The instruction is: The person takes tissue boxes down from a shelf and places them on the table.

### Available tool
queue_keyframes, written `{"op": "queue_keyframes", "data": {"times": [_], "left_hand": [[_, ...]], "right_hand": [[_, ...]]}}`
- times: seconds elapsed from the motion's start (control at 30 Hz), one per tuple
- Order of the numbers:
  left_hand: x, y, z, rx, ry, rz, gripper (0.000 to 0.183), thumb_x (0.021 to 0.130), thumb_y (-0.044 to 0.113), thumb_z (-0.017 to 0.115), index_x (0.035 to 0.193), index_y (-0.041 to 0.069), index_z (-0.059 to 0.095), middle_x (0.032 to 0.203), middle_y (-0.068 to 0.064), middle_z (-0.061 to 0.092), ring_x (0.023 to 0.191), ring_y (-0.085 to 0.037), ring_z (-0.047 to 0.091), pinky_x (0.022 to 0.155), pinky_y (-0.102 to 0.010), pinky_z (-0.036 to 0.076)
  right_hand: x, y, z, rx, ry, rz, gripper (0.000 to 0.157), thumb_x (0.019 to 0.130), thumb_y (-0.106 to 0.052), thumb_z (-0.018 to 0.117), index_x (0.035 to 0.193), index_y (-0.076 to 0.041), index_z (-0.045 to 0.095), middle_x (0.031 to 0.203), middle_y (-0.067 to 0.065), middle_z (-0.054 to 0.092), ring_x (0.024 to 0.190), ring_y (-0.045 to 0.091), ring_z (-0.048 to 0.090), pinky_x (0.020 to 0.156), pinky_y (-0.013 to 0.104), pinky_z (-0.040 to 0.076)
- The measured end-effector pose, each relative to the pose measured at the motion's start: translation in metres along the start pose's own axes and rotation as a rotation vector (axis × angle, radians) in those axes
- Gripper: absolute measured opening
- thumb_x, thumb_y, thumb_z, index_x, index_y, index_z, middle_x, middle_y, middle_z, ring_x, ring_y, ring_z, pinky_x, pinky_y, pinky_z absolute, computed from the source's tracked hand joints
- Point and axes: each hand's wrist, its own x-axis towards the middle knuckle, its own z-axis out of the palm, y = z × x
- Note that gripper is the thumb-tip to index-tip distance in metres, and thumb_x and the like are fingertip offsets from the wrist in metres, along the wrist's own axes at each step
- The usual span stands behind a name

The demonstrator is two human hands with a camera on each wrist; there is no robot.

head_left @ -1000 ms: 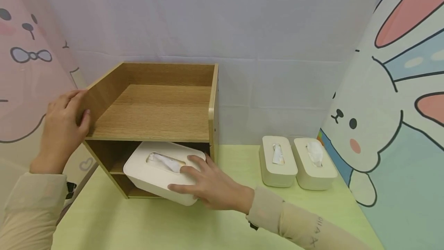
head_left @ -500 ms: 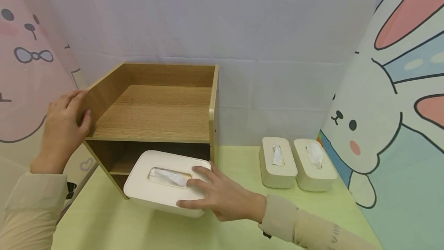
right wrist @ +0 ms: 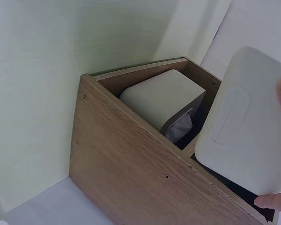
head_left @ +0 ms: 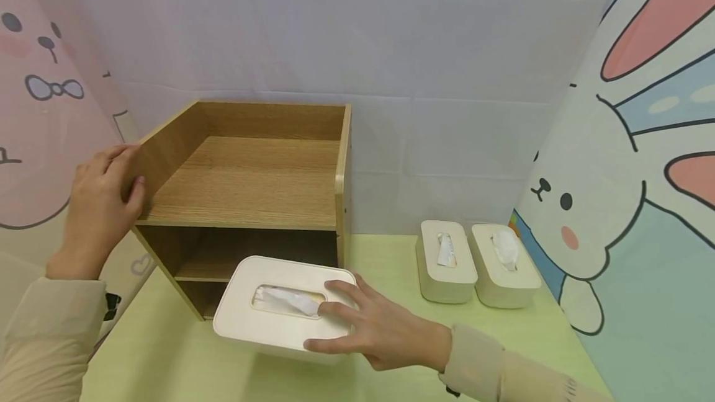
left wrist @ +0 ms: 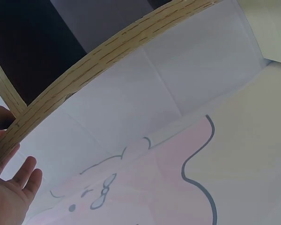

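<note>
The left hand (head_left: 100, 209) grips the left side panel of the wooden shelf unit (head_left: 251, 178), its thumb on the panel's inner face and its fingers outside. The right hand (head_left: 385, 330) grips a cream tissue box (head_left: 279, 272) by the end, fingers spread over its slotted top; the box is held above the table (head_left: 167, 358), just in front of the shelf unit, its underside visible in the right wrist view. Over the last second this box passes from partly inside the shelf unit to outside it, while the left hand does not shift; the withdrawal therefore appears complete, the left hand presumably steadying the unit. A stored tissue box (right wrist: 161, 96) lies in the shelf unit's lowest compartment. To the right of the shelf unit, well apart from it, stand an inner tissue box (head_left: 447, 278) and an outer tissue box (head_left: 505, 278), side by side; a pale curtain (head_left: 447, 48) hangs behind it. In the head view the held box hides most of the lowest compartment. The right wrist view cuts off that box at its edge, the left wrist view crops the left hand, and the shelf unit's deeper interior is too dark to read.
</note>
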Motion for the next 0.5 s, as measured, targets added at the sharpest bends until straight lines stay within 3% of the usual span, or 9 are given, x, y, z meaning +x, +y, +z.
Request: {"op": "queue_keyframes", "data": {"times": [0.33,0.5], "left_hand": [[0.0,0.001,-0.001,0.002,0.0,0.0,0.045,0.079,-0.001,0.054,0.124,-0.001,0.052,0.121,-0.025,0.053,0.109,-0.047,0.044,0.095,-0.051,0.03],[0.001,0.001,-0.001,0.002,0.0,0.002,0.045,0.079,-0.001,0.054,0.124,-0.001,0.053,0.121,-0.025,0.053,0.109,-0.047,0.044,0.095,-0.051,0.03]], "right_hand": [[-0.026,-0.002,-0.007,0.042,0.018,-0.027,0.081,0.059,-0.007,0.058,0.133,-0.035,0.04,0.123,0.006,0.048,0.125,0.038,0.038,0.086,0.064,0.043],[-0.042,-0.003,-0.008,0.052,0.049,-0.034,0.071,0.068,-0.004,0.038,0.132,-0.035,0.043,0.122,0.006,0.048,0.123,0.038,0.04,0.081,0.065,0.044]]}}
